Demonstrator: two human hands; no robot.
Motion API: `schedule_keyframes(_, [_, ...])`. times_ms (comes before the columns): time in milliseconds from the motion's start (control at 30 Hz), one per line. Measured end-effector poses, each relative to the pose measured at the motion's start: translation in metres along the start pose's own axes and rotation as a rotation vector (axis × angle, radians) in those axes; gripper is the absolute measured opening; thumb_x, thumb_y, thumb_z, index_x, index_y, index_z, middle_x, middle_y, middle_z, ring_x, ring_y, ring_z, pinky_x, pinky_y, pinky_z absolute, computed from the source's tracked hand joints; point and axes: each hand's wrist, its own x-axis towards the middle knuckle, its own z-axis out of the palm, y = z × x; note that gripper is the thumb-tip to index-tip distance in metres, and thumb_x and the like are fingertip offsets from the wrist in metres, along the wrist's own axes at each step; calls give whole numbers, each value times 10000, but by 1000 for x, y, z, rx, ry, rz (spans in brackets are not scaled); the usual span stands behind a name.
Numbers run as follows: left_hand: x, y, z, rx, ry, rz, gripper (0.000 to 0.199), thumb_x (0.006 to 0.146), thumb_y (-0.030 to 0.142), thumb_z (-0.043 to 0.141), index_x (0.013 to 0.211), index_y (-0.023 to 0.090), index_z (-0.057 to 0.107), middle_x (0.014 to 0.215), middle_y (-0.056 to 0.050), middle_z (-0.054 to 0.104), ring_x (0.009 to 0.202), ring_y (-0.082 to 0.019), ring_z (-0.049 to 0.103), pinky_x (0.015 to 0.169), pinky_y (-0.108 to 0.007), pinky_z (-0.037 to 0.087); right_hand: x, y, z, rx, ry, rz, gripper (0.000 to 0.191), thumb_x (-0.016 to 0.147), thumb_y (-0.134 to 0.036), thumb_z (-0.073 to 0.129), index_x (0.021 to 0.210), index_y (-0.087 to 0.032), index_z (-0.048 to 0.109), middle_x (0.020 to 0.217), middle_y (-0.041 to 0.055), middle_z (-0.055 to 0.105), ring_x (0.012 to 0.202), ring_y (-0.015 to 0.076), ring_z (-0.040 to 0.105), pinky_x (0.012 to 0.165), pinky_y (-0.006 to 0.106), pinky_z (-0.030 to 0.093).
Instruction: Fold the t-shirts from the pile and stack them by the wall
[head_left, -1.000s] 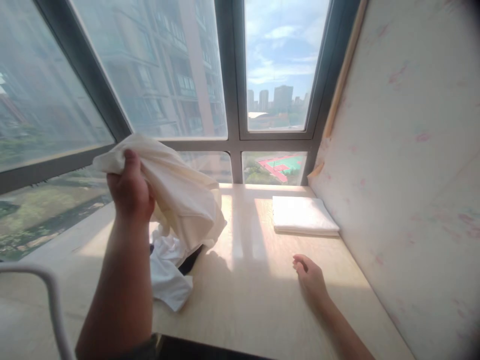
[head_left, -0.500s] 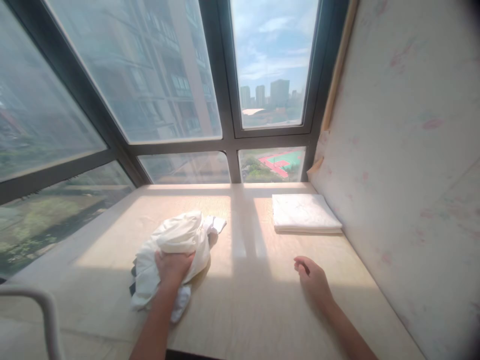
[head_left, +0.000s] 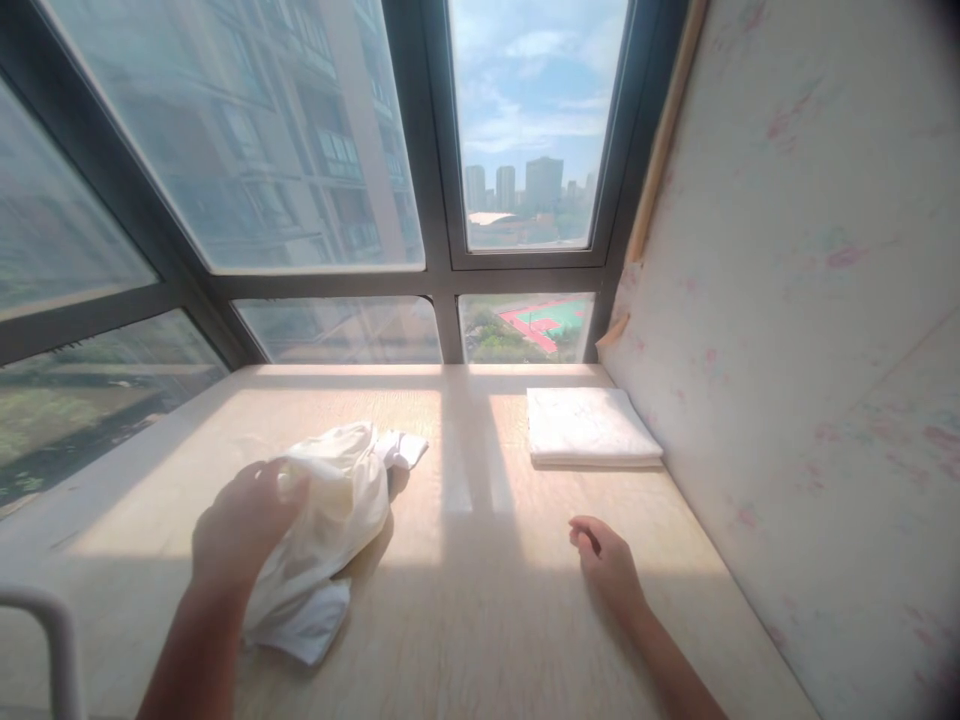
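Note:
A crumpled white garment (head_left: 341, 500) lies in a loose heap on the left half of the pale wooden surface (head_left: 465, 620). My left hand (head_left: 244, 515) is closed on its upper left side and holds that part raised; the fingertips are partly hidden in the fabric. Flaps of the garment stick out at the far right and toward me. On the right, my right hand (head_left: 607, 560) rests on the wood, fingers curled together with nothing in them. Beyond it is a flat, folded white cloth (head_left: 592, 425), apart from both hands.
Dark-framed windows (head_left: 442, 285) border the far and left sides. A wall with flowered paper (head_left: 810, 350) runs along the right edge of the surface. A curved white rail (head_left: 56, 640) stands at the near left corner. Sunlight and frame shadows cross the wood.
My left hand has moved left and up, pulling part of the garment with it, and the heap has stretched out. My right hand keeps its pose. The whole view has shifted slightly.

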Motion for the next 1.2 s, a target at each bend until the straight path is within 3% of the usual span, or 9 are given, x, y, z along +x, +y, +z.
schedule_keyframes(67, [1, 11, 0, -43, 82, 60, 598, 901, 479, 388, 1368, 128, 516, 1372, -141, 602, 1232, -300, 570, 1054, -418, 431, 0, 0, 0, 6, -3, 7, 304, 826, -306, 453, 909, -175, 714, 868, 89, 738, 825, 227, 693, 780, 324, 530])
schedule_keyframes(133, [-6, 31, 12, -117, 83, 198, 540, 891, 434, 386, 1274, 114, 592, 1318, -166, 643, 1219, -312, 593, 1071, -439, 434, -1, 0, 0, 27, -4, 20, 295, 823, -314, 467, 901, -178, 717, 866, 92, 739, 828, 234, 696, 787, 333, 535])
schedule_keyframes(333, [-90, 115, 96, -310, -104, 536, 397, 957, 375, 373, 1144, 223, 689, 1231, -60, 718, 1161, -191, 654, 1022, -316, 503, 7, 9, 1, 191, -28, 173, 330, 848, -374, 488, 968, -161, 710, 888, 103, 749, 740, 226, 708, 651, 323, 564])
schedule_keyframes(433, [-131, 152, 131, -237, -168, 541, 468, 941, 338, 417, 1338, 199, 623, 1451, -99, 580, 1368, -281, 505, 1158, -487, 377, 43, 13, -8, 6, 19, 152, 423, 904, -422, 404, 1012, -150, 709, 924, 110, 753, 715, 212, 705, 635, 321, 567])
schedule_keyframes(500, [-144, 166, 143, -128, -174, 511, 550, 927, 365, 459, 1444, 196, 537, 1567, -121, 433, 1456, -362, 369, 1183, -613, 262, 84, 12, -19, -190, 75, 86, 451, 918, -400, 372, 1076, -145, 710, 1035, 126, 744, 862, 226, 710, 757, 339, 572])
schedule_keyframes(633, [-146, 171, 146, -56, -194, 500, 569, 950, 403, 429, 1480, 209, 499, 1606, -115, 367, 1476, -366, 327, 1187, -617, 231, 179, 10, -35, -390, 92, 46, 426, 891, -294, 449, 1222, -147, 674, 1353, 156, 613, 1247, 260, 558, 1036, 363, 445])
schedule_keyframes(767, [-143, 167, 144, -73, -184, 497, 564, 945, 412, 441, 1476, 232, 504, 1609, -93, 369, 1474, -356, 332, 1188, -607, 238, 233, 14, -31, -581, -13, 84, 343, 794, -281, 640, 1106, -183, 741, 1261, 147, 663, 1182, 283, 584, 971, 349, 446])
schedule_keyframes(967, [-145, 167, 145, -129, -197, 453, 564, 928, 426, 470, 1463, 251, 520, 1593, -70, 404, 1479, -341, 326, 1207, -591, 217, 241, 18, -22, -770, -101, 90, 202, 859, -261, 586, 882, -199, 777, 969, 118, 743, 941, 235, 660, 749, 286, 434])
schedule_keyframes(1200, [-146, 166, 146, -189, -191, 441, 560, 936, 454, 470, 1456, 254, 519, 1597, -58, 401, 1482, -332, 317, 1222, -584, 192, 244, 20, -41, -846, -100, 37, 291, 935, -285, 497, 982, -191, 769, 1124, 118, 714, 943, 218, 649, 704, 275, 397])
